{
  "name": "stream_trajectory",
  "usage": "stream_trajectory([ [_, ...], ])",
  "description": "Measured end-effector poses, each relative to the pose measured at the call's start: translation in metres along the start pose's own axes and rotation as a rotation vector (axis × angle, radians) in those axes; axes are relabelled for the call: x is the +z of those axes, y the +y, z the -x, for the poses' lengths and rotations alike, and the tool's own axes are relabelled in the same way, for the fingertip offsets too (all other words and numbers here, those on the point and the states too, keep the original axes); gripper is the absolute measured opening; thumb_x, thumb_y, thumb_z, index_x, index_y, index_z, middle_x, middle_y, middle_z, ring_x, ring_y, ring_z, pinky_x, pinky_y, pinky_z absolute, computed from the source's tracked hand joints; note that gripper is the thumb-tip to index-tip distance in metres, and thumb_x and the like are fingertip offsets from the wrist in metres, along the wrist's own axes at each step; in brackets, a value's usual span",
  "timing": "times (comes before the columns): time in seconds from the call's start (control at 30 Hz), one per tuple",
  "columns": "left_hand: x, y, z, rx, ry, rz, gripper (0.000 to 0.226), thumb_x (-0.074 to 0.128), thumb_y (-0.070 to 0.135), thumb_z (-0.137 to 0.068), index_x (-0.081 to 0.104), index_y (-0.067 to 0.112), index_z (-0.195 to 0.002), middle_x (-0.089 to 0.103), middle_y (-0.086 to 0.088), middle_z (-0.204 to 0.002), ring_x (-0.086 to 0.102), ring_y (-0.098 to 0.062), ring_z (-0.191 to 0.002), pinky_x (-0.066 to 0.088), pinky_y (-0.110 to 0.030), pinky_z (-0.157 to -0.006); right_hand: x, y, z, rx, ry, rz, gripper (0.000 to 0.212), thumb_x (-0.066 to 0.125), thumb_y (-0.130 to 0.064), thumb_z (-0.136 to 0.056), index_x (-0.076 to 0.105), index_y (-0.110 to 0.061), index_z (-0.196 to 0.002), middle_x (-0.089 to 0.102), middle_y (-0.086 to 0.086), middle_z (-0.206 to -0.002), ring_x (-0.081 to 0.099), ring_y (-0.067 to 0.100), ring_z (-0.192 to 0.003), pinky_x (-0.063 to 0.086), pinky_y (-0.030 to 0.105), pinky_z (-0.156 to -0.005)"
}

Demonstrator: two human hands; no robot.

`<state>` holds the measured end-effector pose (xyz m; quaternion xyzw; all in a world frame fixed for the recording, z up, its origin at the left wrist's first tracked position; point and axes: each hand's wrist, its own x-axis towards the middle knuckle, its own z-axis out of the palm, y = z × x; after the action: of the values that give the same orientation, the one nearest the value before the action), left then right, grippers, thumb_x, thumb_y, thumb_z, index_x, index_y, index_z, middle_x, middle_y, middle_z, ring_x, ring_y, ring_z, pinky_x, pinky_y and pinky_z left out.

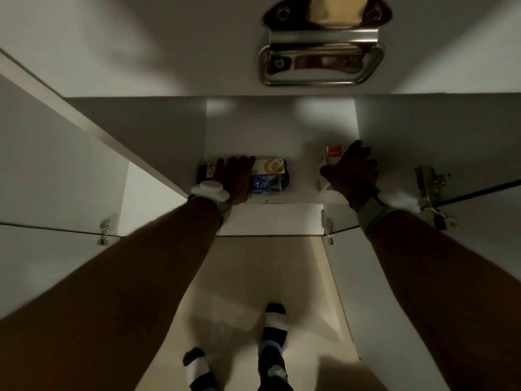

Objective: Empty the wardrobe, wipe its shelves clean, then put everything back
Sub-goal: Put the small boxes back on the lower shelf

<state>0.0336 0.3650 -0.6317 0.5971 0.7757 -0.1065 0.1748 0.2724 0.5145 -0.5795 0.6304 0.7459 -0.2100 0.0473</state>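
I look down into the bottom compartment of a white wardrobe (270,136). On its floor at the left lies a dark packet with an orange-and-white label and a blue part (270,176). My left hand (234,179) lies over the packet's left end, fingers curved on it. At the right stands a small white box with a red mark (327,159). My right hand (352,167) covers that box from above with fingers spread round it. The dim light hides how tightly either hand holds.
Both wardrobe doors stand open, the left door (56,179) and the right door (451,165), with metal hinges (428,187) at the right. A shiny metal handle (321,63) is on the panel above. Beige floor tiles (253,277) and my striped socks (273,328) are below.
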Motion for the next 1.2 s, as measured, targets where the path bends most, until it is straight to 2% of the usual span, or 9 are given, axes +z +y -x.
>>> stream_trajectory([
  [0.2,0.001,0.0,-0.002,-0.014,0.004,0.011,0.103,0.073,0.045,-0.086,0.009,0.016,-0.161,0.022,-0.013,-0.164,0.021,-0.035,-0.15,0.013,-0.057,-0.122,0.002,-0.002,-0.001,0.003,0.044,0.011,0.11,0.07,-0.052,-0.086,0.004,-0.003,-0.159,0.017,0.027,-0.161,0.031,0.052,-0.138,0.031,0.057,-0.113],
  [0.37,-0.01,0.004,0.004,-0.017,0.025,0.012,0.124,0.076,0.059,-0.079,-0.005,0.015,-0.161,0.003,-0.012,-0.168,0.002,-0.035,-0.155,0.002,-0.056,-0.123,0.001,-0.005,-0.002,0.016,0.011,0.015,0.113,0.069,-0.056,-0.085,0.002,-0.004,-0.159,0.01,0.029,-0.163,0.026,0.056,-0.14,0.028,0.059,-0.114],
  [0.5,-0.034,0.02,0.034,-0.006,0.03,0.002,0.123,0.074,0.06,-0.08,-0.008,0.014,-0.16,-0.001,-0.012,-0.169,-0.004,-0.034,-0.155,0.001,-0.055,-0.124,-0.018,-0.01,0.01,-0.009,0.036,0.003,0.12,0.068,-0.068,-0.08,-0.003,-0.013,-0.16,-0.002,0.029,-0.164,0.014,0.059,-0.144,0.021,0.065,-0.116],
  [0.6,-0.053,0.03,0.071,0.015,0.027,0.01,0.122,0.073,0.059,-0.082,-0.008,0.013,-0.16,-0.003,-0.012,-0.169,-0.005,-0.034,-0.155,0.0,-0.054,-0.123,-0.038,-0.014,0.039,-0.011,0.126,-0.115,0.115,0.054,-0.076,-0.08,0.004,-0.01,-0.16,0.003,0.033,-0.162,0.009,0.058,-0.146,0.017,0.065,-0.117],
  [0.67,-0.061,0.036,0.1,0.012,0.017,0.029,0.12,0.073,0.058,-0.083,-0.006,0.012,-0.161,0.0,-0.012,-0.168,-0.002,-0.035,-0.155,0.003,-0.054,-0.122,-0.048,-0.013,0.075,0.014,0.172,-0.186,0.108,0.038,-0.074,-0.079,0.014,-0.005,-0.159,0.015,0.035,-0.159,0.02,0.057,-0.143,0.022,0.061,-0.115],
  [0.77,-0.065,0.044,0.155,0.031,-0.004,0.065,0.115,0.072,0.055,-0.084,-0.002,0.011,-0.161,0.005,-0.012,-0.168,0.004,-0.037,-0.154,0.006,-0.052,-0.124,-0.053,-0.001,0.158,-0.024,0.114,-0.226,0.092,0.046,-0.059,-0.086,0.023,-0.003,-0.156,0.028,0.034,-0.154,0.029,0.055,-0.139,0.027,0.06,-0.114],
  [0.93,-0.066,0.074,0.261,0.034,-0.118,-0.029,0.083,0.066,0.039,-0.091,0.025,0.008,-0.156,0.026,-0.016,-0.161,0.018,-0.034,-0.152,0.018,-0.049,-0.122,-0.027,0.037,0.32,0.043,-0.016,-0.142,0.096,0.025,-0.071,-0.082,0.038,-0.003,-0.148,0.039,0.029,-0.148,0.036,0.053,-0.133,0.035,0.059,-0.108],
  [1.03,-0.066,0.092,0.315,0.015,-0.01,-0.051,0.061,0.08,0.042,-0.073,0.064,0.013,-0.124,0.06,-0.009,-0.13,0.052,-0.027,-0.131,0.043,-0.038,-0.103,-0.015,0.051,0.403,0.142,-0.086,-0.109,0.076,0.044,-0.056,-0.098,0.026,-0.009,-0.156,0.026,0.021,-0.16,0.022,0.046,-0.146,0.026,0.055,-0.117],
  [1.2,-0.064,0.115,0.423,0.158,-0.104,0.001,0.034,0.062,0.023,-0.092,0.06,0.011,-0.124,0.059,-0.011,-0.126,0.056,-0.03,-0.119,0.044,-0.036,-0.09,0.001,0.08,0.54,0.227,-0.104,-0.116,0.067,0.049,-0.045,-0.1,0.03,-0.012,-0.155,0.028,0.015,-0.159,0.025,0.041,-0.146,0.028,0.05,-0.117],
])
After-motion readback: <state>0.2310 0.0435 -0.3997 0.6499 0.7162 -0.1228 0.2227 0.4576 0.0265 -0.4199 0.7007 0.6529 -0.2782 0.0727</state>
